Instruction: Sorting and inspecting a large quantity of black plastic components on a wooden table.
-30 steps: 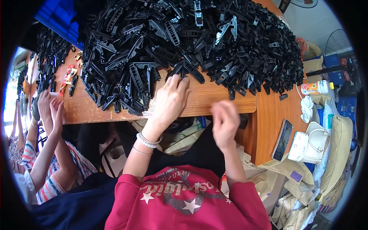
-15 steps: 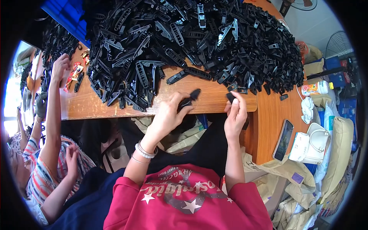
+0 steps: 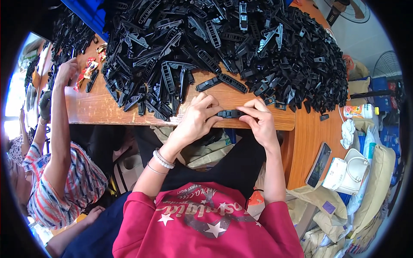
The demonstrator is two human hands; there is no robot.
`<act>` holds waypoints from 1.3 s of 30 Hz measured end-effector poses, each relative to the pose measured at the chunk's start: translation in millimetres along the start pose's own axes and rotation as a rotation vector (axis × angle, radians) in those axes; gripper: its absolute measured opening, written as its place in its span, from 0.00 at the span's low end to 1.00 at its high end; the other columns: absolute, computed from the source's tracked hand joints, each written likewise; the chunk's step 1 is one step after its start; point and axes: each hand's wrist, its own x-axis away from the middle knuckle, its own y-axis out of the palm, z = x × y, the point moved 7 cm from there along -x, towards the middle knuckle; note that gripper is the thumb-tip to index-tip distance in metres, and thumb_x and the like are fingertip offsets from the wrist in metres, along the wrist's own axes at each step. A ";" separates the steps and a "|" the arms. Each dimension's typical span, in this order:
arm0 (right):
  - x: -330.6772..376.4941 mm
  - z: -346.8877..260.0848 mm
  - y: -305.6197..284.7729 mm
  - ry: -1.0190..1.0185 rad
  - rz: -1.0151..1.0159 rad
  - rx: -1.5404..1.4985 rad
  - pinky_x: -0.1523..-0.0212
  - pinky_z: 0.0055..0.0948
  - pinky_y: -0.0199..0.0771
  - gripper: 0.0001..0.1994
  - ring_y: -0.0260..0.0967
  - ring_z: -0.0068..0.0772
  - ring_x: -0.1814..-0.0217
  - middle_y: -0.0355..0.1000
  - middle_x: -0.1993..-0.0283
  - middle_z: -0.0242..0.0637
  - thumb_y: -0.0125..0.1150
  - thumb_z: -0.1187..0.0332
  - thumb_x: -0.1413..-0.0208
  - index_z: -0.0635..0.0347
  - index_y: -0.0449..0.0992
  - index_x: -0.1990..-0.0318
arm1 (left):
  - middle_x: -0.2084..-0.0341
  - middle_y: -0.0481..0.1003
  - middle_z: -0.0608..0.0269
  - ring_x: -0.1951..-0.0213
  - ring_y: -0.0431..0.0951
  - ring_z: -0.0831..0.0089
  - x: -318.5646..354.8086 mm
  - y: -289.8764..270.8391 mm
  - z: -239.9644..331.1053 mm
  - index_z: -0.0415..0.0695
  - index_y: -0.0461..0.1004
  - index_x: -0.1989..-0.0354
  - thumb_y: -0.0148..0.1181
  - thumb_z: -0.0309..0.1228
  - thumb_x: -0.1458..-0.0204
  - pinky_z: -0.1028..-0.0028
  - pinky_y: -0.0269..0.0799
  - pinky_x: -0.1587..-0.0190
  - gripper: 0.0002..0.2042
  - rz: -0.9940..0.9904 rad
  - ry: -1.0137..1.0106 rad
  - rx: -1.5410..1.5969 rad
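Black part [image 3: 229, 114] sits clamped in the fingers of left hand [image 3: 195, 119] and right hand [image 3: 263, 124].

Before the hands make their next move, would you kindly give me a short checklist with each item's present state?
1. Left hand grips the black plastic part: ok, pinched at its left end.
2. Right hand grips it too: ok, at its right end.
3. The held part is fully joined: cannot tell, fingers cover its ends.
4. Table just ahead of the hands is free of loose parts: not ok, two loose black parts lie there.
5. Co-worker's hand is out of the way: ok, far to the left.
6. Smartphone is apart from the hands: ok, off to the right.
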 end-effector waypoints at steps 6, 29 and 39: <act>4.9 -11.3 13.4 -0.107 -0.006 0.080 0.54 0.32 0.68 0.14 0.68 0.39 0.57 0.71 0.62 0.39 0.67 0.79 0.57 0.66 0.80 0.59 | 0.67 0.72 0.60 0.61 0.70 0.62 2.5 1.7 1.5 0.37 0.80 0.61 0.71 0.25 0.60 0.66 0.69 0.57 0.15 0.018 0.059 0.004; 22.0 1.3 -20.8 -0.129 0.471 0.283 0.59 0.35 0.74 0.10 0.72 0.42 0.59 0.71 0.55 0.43 0.64 0.83 0.51 0.66 0.75 0.60 | 0.68 0.69 0.59 0.64 0.71 0.61 -8.9 20.4 28.0 0.40 0.71 0.67 0.68 0.27 0.56 0.66 0.70 0.63 0.11 0.088 0.254 -0.404; 33.3 9.8 -25.7 0.080 0.366 0.283 0.54 0.30 0.71 0.13 0.72 0.36 0.57 0.73 0.57 0.40 0.66 0.80 0.50 0.65 0.78 0.56 | 0.59 0.72 0.54 0.59 0.72 0.54 11.7 -2.7 12.3 0.39 0.73 0.61 0.66 0.22 0.55 0.64 0.69 0.56 0.13 0.157 0.027 -0.076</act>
